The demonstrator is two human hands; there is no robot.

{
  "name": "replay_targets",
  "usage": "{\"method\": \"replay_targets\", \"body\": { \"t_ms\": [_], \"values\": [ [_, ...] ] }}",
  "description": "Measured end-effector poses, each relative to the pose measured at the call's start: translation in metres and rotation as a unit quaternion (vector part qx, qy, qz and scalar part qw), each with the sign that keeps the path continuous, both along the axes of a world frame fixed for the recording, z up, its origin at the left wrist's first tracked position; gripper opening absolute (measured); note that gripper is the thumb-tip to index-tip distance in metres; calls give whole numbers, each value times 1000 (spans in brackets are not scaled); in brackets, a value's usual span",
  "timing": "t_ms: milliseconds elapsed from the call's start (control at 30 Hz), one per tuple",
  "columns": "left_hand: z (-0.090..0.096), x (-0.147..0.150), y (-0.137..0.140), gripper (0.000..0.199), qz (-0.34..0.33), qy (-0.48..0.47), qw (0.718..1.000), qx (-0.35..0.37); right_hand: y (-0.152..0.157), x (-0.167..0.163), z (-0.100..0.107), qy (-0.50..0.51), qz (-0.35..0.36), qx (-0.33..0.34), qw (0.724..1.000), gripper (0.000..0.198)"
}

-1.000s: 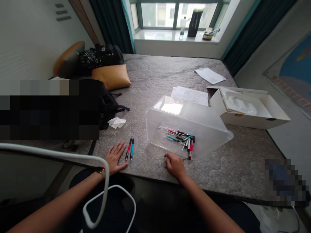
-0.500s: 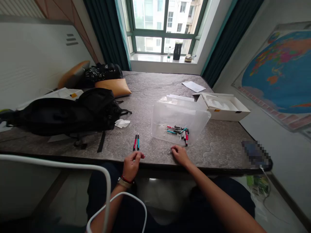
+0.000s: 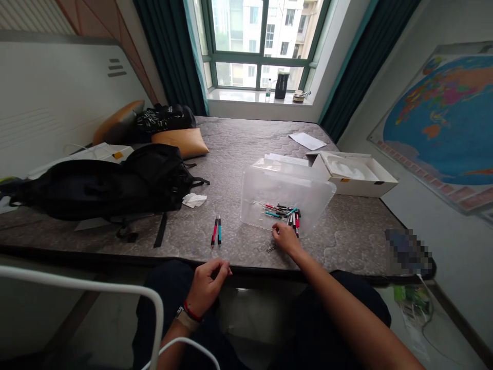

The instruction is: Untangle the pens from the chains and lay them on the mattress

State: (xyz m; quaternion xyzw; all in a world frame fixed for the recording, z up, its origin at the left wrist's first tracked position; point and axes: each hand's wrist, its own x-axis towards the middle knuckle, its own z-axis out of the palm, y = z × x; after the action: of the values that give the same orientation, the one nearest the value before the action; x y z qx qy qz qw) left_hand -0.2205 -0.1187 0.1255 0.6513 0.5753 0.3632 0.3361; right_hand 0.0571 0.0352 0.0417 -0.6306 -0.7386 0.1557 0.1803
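Observation:
My left hand (image 3: 210, 285) hangs just off the front edge of the table, its thumb and fingers pressed together. A small reddish spot shows at the fingertips; whether anything is held there I cannot make out. Beyond it, a red pen (image 3: 214, 233) and a teal pen (image 3: 219, 232) lie side by side, pointing away from me. My right hand (image 3: 285, 238) is at the near edge of a clear plastic box (image 3: 252, 203), fingers loosely curled and a little apart, with nothing visible in them. Inside the box, several pens (image 3: 285, 211) lie in a loose pile.
To the left lie a black backpack (image 3: 108, 180), an orange cushion (image 3: 183, 142) and a crumpled tissue (image 3: 194, 200). A white box (image 3: 356, 186) stands right of the clear box, with paper (image 3: 307, 141) behind. A white tube (image 3: 96, 281) crosses the lower left.
My left hand has drawn back toward me, away from the two pens on the table. The right hand has moved slightly forward to the edge of the clear box.

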Motion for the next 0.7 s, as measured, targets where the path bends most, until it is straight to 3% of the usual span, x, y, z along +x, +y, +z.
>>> {"method": "replay_targets", "body": {
  "t_ms": [100,200,400,533,700],
  "values": [
    [0,15,31,33,-70,25,997,-2,11,8,-2,-23,-19,-2,1000,18],
    [-5,35,79,33,-141,69,987,16,27,18,-2,-44,-52,-13,998,19],
    [-48,65,162,28,-182,96,978,33,48,34,-5,-44,-93,4,995,18],
    [-84,70,173,31,-158,97,983,9,54,34,-10,-27,-85,13,996,21],
    [-102,69,164,24,-240,147,960,10,60,34,-8,0,-66,29,997,28]
  ]
}}
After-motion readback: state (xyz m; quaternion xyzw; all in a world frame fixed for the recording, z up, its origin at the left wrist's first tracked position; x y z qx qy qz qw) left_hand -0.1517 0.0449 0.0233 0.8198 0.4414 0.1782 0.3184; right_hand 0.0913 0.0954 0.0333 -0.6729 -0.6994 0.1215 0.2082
